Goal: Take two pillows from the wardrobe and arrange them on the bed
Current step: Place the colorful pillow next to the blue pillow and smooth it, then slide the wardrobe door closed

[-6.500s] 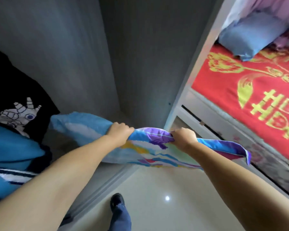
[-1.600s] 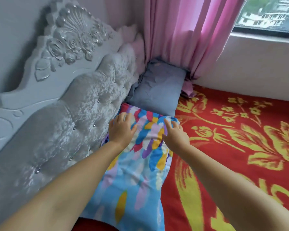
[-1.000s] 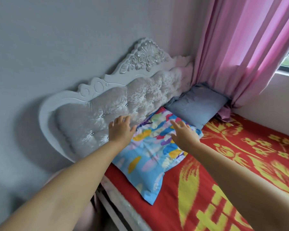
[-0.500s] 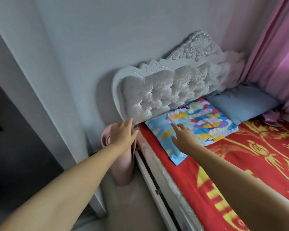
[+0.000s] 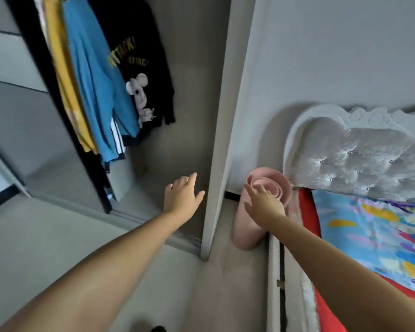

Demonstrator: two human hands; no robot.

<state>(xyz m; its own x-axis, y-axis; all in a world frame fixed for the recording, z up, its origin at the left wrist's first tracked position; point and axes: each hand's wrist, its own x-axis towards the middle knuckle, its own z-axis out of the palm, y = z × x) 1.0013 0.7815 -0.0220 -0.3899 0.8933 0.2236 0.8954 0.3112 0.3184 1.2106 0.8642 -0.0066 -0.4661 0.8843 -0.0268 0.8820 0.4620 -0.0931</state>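
A multicoloured pillow (image 5: 379,231) with a blue ground lies flat on the red bed cover (image 5: 308,212) at the right, just below the tufted white headboard (image 5: 359,154). The open wardrobe (image 5: 182,92) fills the left and middle. My left hand (image 5: 182,197) reaches toward the wardrobe's inside, fingers spread, holding nothing. My right hand (image 5: 264,204) hovers empty in front of a pink roll, fingers apart. No pillow shows inside the wardrobe from here.
Hanging clothes, yellow, blue (image 5: 94,92) and a black printed top (image 5: 139,75), fill the wardrobe's left. A white wardrobe side panel (image 5: 223,130) stands between my hands. A pink rolled mat (image 5: 259,212) stands between panel and bed frame (image 5: 274,271). Bare floor lies below.
My view has swung left from the bed to the wardrobe. Both hands have left the multicoloured pillow, which stays on the bed, and now point at the wardrobe opening.
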